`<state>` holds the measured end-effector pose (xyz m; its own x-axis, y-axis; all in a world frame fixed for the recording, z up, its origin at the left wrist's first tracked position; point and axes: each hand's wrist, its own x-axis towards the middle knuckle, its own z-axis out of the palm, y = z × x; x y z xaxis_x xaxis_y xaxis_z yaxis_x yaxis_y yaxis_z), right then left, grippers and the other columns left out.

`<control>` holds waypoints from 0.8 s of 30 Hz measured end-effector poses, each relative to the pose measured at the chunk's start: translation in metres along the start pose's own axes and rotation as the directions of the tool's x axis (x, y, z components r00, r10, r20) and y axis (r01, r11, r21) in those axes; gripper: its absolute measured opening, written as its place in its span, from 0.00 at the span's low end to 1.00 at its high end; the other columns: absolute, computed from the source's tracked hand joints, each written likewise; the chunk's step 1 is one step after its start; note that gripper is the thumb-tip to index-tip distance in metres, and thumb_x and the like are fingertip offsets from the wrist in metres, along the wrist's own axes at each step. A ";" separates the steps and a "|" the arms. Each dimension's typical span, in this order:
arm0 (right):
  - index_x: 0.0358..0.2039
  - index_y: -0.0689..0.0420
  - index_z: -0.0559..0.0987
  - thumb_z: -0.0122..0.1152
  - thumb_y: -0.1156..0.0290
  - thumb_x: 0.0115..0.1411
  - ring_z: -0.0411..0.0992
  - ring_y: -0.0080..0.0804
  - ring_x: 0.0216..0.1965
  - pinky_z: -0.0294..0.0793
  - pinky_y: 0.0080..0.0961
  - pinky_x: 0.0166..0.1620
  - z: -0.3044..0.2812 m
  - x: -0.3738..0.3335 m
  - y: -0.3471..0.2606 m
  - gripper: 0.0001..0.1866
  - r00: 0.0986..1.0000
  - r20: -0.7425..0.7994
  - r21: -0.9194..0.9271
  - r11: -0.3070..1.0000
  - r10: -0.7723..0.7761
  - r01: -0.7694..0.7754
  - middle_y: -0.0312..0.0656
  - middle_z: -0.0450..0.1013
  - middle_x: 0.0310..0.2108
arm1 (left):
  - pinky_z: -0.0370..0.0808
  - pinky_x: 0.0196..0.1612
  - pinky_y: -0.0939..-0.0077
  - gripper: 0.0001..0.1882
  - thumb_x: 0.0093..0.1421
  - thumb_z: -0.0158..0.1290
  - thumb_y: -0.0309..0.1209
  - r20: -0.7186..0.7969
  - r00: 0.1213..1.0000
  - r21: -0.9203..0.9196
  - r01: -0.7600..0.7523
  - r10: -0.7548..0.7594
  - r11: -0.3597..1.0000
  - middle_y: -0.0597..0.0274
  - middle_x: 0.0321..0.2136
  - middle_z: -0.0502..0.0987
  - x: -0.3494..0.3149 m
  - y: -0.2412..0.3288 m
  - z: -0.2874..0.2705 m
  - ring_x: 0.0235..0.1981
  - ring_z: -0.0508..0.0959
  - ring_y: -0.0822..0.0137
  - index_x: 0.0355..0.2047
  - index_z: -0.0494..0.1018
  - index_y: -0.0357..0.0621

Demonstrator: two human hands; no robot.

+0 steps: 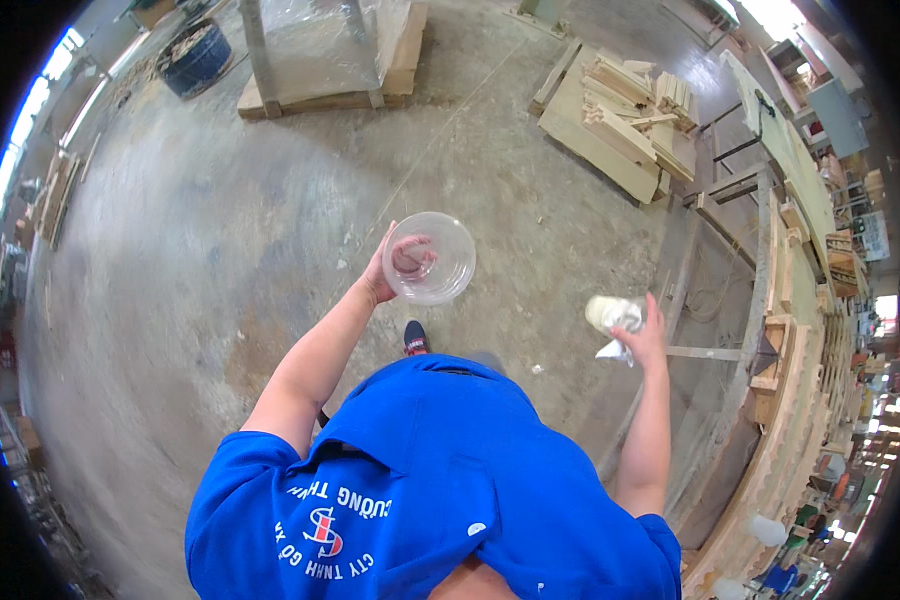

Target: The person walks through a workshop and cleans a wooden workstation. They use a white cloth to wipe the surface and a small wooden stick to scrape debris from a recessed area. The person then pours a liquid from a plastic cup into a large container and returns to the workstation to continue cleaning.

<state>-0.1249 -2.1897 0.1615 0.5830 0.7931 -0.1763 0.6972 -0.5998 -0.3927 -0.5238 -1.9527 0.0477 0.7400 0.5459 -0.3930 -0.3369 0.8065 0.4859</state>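
My left hand (376,280) is closed around the side of a clear, round plastic container (448,262), held out over the floor ahead of me. Some of the fingers show pinkish through its wall, and it looks see-through with nothing visible inside. Off to the right, my right hand (649,337) grips a crumpled white cloth or paper (625,316) together with a cream-coloured, rounded object (599,309). What that object is, I cannot tell. A loose white end hangs below the fingers.
On the right, a metal-framed rack (760,270) with long timber runs close beside me. Stacked wood pieces (620,120) lie on a board ahead right. A plastic-wrapped load (315,45) sits on a wooden base, with a dark blue tub (194,58) farther left. Concrete floor (200,200) stretches ahead.
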 end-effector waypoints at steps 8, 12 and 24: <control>0.60 0.49 0.51 0.74 0.54 0.28 0.56 0.53 0.55 0.62 0.42 0.53 0.078 0.132 0.040 0.59 0.817 0.030 -0.074 0.816 0.576 -0.573 0.59 0.53 0.55 | 0.64 0.51 0.63 0.35 0.44 0.60 0.49 -0.293 0.576 0.887 0.462 0.763 -0.008 0.53 0.46 0.68 0.155 0.180 -0.071 0.51 0.65 0.52 0.50 0.62 0.50; 0.60 0.50 0.51 0.74 0.55 0.27 0.56 0.53 0.56 0.62 0.42 0.53 0.101 0.213 0.043 0.59 0.688 0.058 -0.044 0.690 0.724 -0.722 0.60 0.52 0.56 | 0.61 0.55 0.60 0.39 0.41 0.63 0.44 -0.586 0.513 0.573 0.810 0.628 -0.127 0.50 0.55 0.57 0.181 0.214 -0.083 0.57 0.56 0.51 0.53 0.60 0.53; 0.60 0.48 0.49 0.74 0.50 0.27 0.56 0.52 0.55 0.62 0.42 0.53 0.114 0.693 -0.140 0.60 0.843 0.176 0.031 0.853 0.509 -0.521 0.58 0.49 0.57 | 0.67 0.49 0.56 0.42 0.36 0.66 0.42 -0.885 0.075 0.146 0.982 0.460 0.119 0.63 0.50 0.62 0.371 0.363 -0.067 0.53 0.62 0.56 0.52 0.58 0.55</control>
<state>0.1335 -1.5442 -0.0082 0.7726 0.3819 -0.5072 0.2779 -0.9217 -0.2706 -0.4110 -1.4427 0.0256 -0.6144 0.6133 -0.4964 0.7713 0.5993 -0.2142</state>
